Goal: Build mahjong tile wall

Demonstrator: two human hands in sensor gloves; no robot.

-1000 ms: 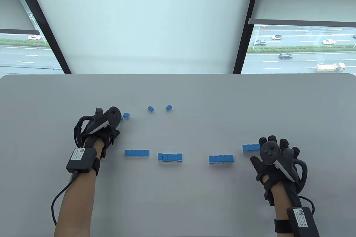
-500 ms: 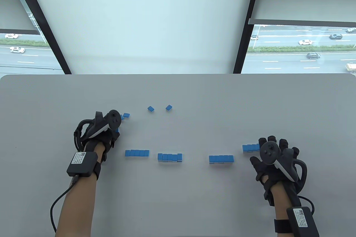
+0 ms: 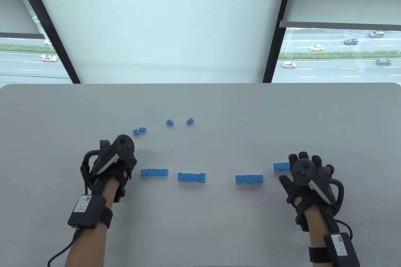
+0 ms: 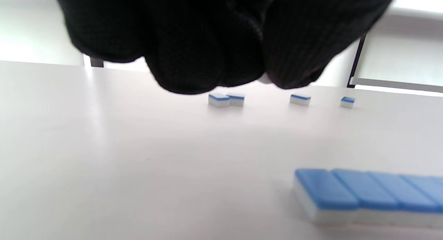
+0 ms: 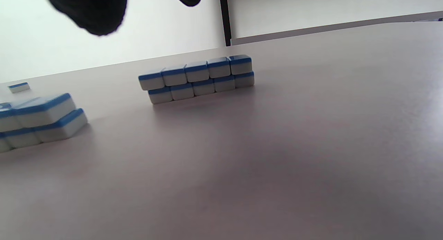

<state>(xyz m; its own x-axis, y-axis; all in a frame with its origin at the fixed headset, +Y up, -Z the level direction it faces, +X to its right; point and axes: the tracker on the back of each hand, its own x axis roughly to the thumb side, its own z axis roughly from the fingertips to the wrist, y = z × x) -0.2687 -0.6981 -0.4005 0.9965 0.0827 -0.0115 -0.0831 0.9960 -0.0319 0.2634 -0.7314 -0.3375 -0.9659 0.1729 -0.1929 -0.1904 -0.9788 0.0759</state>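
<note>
So far the wall is only partly built. Four short runs of blue-backed mahjong tiles lie in a loose line across the grey tabletop (image 3: 200, 223): a single-layer run of five (image 3: 154, 172) at the left, then a double-stacked run (image 3: 191, 177), then another stacked run (image 3: 249, 179) after a wider gap, and a fourth stacked run (image 3: 282, 166) set a little farther back, beside the right hand (image 3: 308, 179). The runs stand apart from one another, so they have yet to be joined into one wall.

Four loose tiles wait farther back: a touching pair (image 3: 139, 130) and two single tiles (image 3: 169, 122), (image 3: 190, 120), well apart from the runs.

The left hand (image 3: 114, 166) hovers just left of the single-layer run, its grip curled; a sliver of blue shows at its fingers in the table view, probably a tile being held, though the left wrist view shows only bunched glove fabric and I cannot tell for certain. The right hand's grip is spread, fingers straight, holding nothing.

Left to do, as I judge it: gather the loose tiles, top the single-layer run, and close the gaps.
</note>
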